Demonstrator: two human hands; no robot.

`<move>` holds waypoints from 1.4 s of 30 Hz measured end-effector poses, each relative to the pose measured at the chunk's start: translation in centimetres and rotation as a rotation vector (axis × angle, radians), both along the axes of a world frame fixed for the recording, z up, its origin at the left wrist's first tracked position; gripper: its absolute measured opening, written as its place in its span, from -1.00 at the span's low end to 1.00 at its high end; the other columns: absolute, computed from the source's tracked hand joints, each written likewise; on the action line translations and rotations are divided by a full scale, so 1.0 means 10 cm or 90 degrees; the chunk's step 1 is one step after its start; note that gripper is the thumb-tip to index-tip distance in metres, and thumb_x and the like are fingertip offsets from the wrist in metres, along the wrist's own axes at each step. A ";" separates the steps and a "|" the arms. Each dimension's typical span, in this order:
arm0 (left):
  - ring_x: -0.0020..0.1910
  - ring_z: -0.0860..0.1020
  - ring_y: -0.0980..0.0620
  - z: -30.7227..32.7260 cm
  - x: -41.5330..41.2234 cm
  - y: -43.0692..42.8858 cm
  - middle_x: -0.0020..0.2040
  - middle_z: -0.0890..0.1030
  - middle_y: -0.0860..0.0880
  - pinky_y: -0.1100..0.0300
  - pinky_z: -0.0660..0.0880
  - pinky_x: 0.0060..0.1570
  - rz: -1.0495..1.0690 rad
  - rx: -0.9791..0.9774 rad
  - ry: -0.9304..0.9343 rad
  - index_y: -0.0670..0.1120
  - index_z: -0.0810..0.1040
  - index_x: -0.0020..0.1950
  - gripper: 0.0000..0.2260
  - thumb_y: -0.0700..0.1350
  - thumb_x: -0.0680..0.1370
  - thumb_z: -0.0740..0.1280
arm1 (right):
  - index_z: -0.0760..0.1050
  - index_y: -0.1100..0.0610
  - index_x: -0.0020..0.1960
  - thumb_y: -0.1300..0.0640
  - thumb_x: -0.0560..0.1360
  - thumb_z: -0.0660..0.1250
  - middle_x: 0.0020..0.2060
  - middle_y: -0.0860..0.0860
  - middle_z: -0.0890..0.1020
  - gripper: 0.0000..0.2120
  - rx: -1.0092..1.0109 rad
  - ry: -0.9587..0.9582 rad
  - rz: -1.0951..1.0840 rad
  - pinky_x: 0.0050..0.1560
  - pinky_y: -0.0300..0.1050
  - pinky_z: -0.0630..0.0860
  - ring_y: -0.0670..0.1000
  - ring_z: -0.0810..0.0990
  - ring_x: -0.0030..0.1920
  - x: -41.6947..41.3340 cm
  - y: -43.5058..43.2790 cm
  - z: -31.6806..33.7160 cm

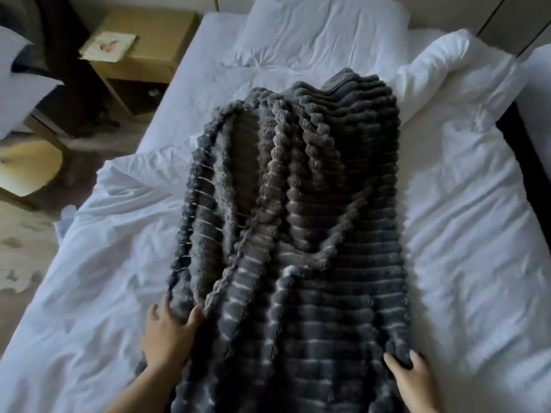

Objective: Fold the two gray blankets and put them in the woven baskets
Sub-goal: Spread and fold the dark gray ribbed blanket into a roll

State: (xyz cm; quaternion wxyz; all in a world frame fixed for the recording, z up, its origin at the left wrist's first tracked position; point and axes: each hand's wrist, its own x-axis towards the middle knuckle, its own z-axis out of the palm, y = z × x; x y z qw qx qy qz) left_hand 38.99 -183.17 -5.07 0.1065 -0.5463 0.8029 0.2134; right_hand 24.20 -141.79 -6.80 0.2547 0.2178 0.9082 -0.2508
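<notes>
A gray ribbed plush blanket (pixel 313 222) lies lengthwise down the middle of the white bed (pixel 465 228), bunched into long folds, with loose layered edges on its left side. My left hand (pixel 167 335) grips the blanket's left edge near the front, thumb and fingers pinching the fabric. My right hand (pixel 408 374) holds the blanket's right edge at the front, fingertips tucked around it. Only one gray blanket shows, and no woven baskets are in view.
A white pillow (pixel 322 28) lies at the head of the bed, and a rumpled white duvet (pixel 459 64) is bunched at the far right. A wooden nightstand (pixel 143 55) with a card on top stands left of the bed, beside a pale stool (pixel 29 168).
</notes>
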 end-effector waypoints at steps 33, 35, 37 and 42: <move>0.04 0.58 -0.20 0.91 0.38 -0.23 0.03 0.63 -0.26 0.12 0.44 -0.06 -0.132 0.102 0.116 -0.22 0.61 0.07 -0.73 -0.05 0.51 0.37 | 0.51 0.27 0.24 0.15 0.49 0.39 0.00 0.20 0.62 -0.64 -0.325 0.014 -0.089 0.03 0.10 0.55 0.19 0.61 -0.09 0.03 -0.35 1.17; 0.04 0.60 -0.19 1.39 -0.23 -0.52 0.03 0.65 -0.23 0.10 0.51 0.00 -0.076 0.049 0.293 -0.18 0.61 0.10 -0.73 -0.03 0.52 0.33 | 0.52 0.18 0.11 0.08 0.53 0.36 -0.04 0.13 0.60 -0.77 -0.416 0.146 -0.139 0.01 0.11 0.54 0.08 0.61 -0.16 -0.71 -0.62 1.79; 0.10 0.60 -0.14 1.81 -0.73 -0.69 0.12 0.63 -0.15 0.02 0.54 0.10 0.025 0.067 0.506 -0.10 0.55 0.23 -0.65 0.05 0.53 0.30 | 0.47 -0.02 -0.05 -0.17 0.51 0.32 -0.04 -0.03 0.56 -0.78 -0.520 0.224 -0.087 0.19 0.00 0.48 -0.10 0.59 -0.08 -1.20 -0.84 2.26; 0.01 0.50 -0.05 1.87 -0.95 -0.68 0.26 0.49 -0.09 0.19 0.43 -0.22 0.062 0.158 0.417 -0.02 0.26 0.48 -0.25 0.38 0.43 0.26 | 0.64 0.00 -0.08 -0.05 0.62 0.17 -0.18 -0.16 0.71 -0.70 -0.607 0.208 -0.062 -0.02 -0.26 0.55 -0.23 0.66 -0.14 -1.11 -1.08 2.53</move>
